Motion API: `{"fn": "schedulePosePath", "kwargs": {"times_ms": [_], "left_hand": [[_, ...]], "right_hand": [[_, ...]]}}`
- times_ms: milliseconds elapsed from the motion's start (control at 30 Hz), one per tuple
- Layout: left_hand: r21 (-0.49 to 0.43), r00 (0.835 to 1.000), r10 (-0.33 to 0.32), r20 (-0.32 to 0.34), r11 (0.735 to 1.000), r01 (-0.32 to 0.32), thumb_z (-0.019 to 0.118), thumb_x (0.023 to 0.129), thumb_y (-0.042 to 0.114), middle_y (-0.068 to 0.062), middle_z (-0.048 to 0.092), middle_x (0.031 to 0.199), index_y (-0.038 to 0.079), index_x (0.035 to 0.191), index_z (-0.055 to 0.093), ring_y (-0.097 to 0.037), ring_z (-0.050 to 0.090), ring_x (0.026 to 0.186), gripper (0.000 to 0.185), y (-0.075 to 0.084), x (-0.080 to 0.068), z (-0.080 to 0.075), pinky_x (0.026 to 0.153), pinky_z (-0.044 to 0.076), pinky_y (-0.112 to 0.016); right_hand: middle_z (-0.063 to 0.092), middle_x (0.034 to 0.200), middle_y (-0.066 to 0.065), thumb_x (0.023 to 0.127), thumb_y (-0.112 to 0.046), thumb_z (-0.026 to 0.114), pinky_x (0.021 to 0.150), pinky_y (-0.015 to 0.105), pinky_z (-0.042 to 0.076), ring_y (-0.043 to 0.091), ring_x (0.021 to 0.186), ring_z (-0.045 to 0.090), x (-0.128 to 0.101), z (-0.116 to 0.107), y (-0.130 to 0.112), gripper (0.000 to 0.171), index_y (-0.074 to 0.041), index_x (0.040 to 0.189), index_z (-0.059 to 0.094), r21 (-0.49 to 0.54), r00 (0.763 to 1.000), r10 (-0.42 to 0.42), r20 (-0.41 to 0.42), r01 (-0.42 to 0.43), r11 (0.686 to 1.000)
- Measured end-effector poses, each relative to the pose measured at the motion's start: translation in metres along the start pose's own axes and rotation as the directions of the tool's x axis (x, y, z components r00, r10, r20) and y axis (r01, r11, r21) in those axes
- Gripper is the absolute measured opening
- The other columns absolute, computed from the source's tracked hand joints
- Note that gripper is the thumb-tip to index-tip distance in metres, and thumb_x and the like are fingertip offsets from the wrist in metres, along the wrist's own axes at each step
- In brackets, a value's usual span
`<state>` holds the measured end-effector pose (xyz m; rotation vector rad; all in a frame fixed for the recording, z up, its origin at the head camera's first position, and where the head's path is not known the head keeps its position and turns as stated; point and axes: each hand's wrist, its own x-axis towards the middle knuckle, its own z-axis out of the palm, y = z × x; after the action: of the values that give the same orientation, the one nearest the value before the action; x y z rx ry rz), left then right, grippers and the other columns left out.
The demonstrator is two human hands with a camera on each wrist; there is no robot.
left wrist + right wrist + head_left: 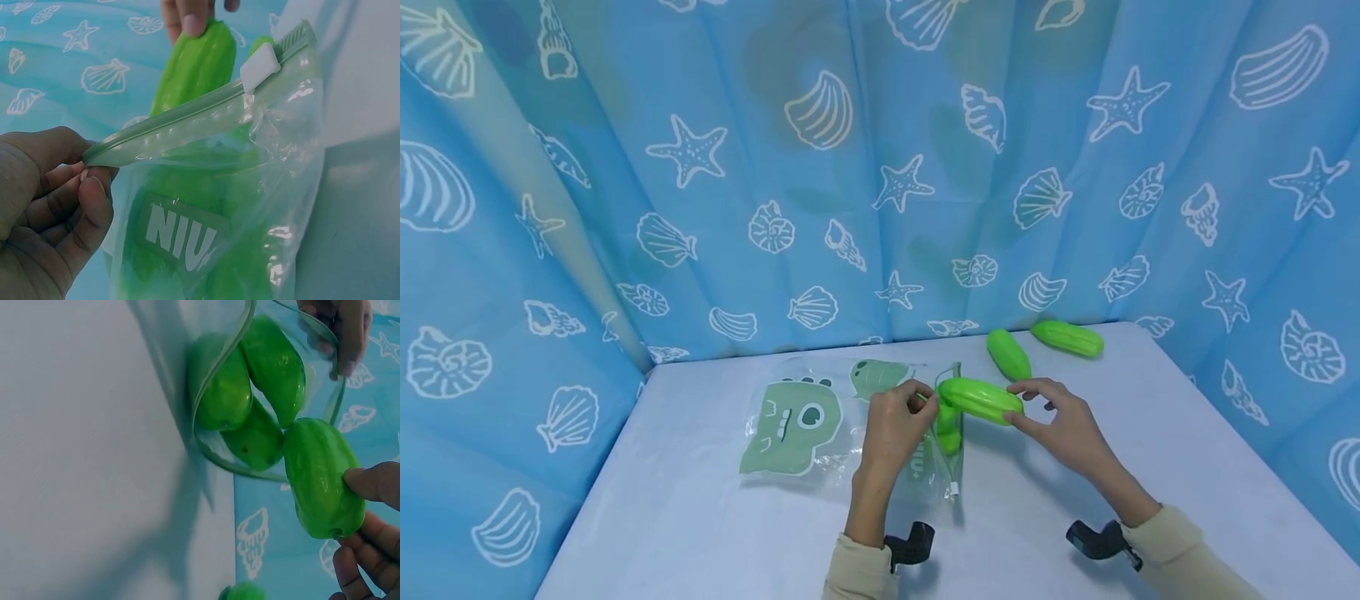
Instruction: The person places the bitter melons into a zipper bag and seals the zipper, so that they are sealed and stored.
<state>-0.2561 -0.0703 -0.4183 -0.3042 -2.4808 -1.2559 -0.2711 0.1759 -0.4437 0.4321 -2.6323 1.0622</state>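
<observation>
White table (700, 517), cucumber (980, 399) lying crosswise, tip bagward

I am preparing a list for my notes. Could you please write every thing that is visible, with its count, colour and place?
held cucumber toy: one, green, at the bag's mouth, gripped by the right hand.
cucumber toys in bag: three, green, inside the bag.
loose cucumber toys: two, green, on the table's far side.
zip bag: one, clear with green dinosaur print, lying on the table.
table: one, white.
curtain: blue with white shells and starfish, behind and beside.
left hand: fingers pinch the bag's mouth.
right hand: fingers hold the cucumber.
</observation>
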Motion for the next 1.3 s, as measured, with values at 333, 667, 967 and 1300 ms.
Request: {"fn": "schedulePosePath", "kwargs": {"times_ms": [333, 667, 967, 1300], "left_hand": [[-0.003, 1.0, -0.01, -0.002, 1.0, 0.01, 0.064, 0.085, 0.019, 0.006, 0.061, 0.064, 0.011, 0.089, 0.069, -0.002, 0.052, 0.051, 0.01, 0.004, 0.0, 0.0, 0.044, 0.045, -0.018], [-0.004, 1.0, -0.004, 0.026, 1.0, 0.004, 0.063, 0.086, 0.019, 0.007, 0.06, 0.066, 0.011, 0.092, 0.068, -0.002, 0.051, 0.049, 0.011, 0.006, 0.0, 0.003, 0.044, 0.045, -0.018], [-0.019, 0.999, 0.012, 0.034, 1.0, -0.011, 0.064, 0.086, 0.019, 0.005, 0.062, 0.066, 0.01, 0.09, 0.068, -0.002, 0.053, 0.052, 0.012, 0.005, 0.0, 0.004, 0.045, 0.045, -0.017], [-0.003, 1.0, -0.005, 0.023, 1.0, 0.005, 0.064, 0.086, 0.02, 0.008, 0.06, 0.065, 0.011, 0.09, 0.068, -0.003, 0.052, 0.052, 0.011, 0.003, 0.001, 0.003, 0.044, 0.045, -0.018]], "right_hand": [[0.058, 0.109, -0.007, 0.078, -0.035, 0.072, 0.083, 0.045, 0.04, 0.019, 0.1, 0.05, 0.01, 0.022, -0.019, 0.037, -0.024, 0.111, 0.06, 0.05, 0.998, -0.025, 0.049, 0.022, 0.998], [0.058, 0.112, -0.006, 0.078, -0.034, 0.072, 0.081, 0.047, 0.042, 0.016, 0.097, 0.05, 0.015, 0.04, -0.03, 0.038, -0.023, 0.113, 0.061, 0.062, 0.996, -0.065, 0.057, 0.062, 0.996], [0.058, 0.11, -0.007, 0.078, -0.031, 0.072, 0.079, 0.043, 0.043, 0.019, 0.097, 0.052, 0.019, 0.056, -0.033, 0.035, -0.027, 0.111, 0.061, 0.089, 0.995, -0.078, 0.067, 0.072, 0.993], [0.059, 0.112, -0.007, 0.081, -0.039, 0.068, 0.082, 0.044, 0.042, 0.017, 0.1, 0.051, 0.03, 0.048, -0.034, 0.038, -0.023, 0.115, 0.06, 0.093, 0.994, -0.095, 0.058, 0.09, 0.992]]}}
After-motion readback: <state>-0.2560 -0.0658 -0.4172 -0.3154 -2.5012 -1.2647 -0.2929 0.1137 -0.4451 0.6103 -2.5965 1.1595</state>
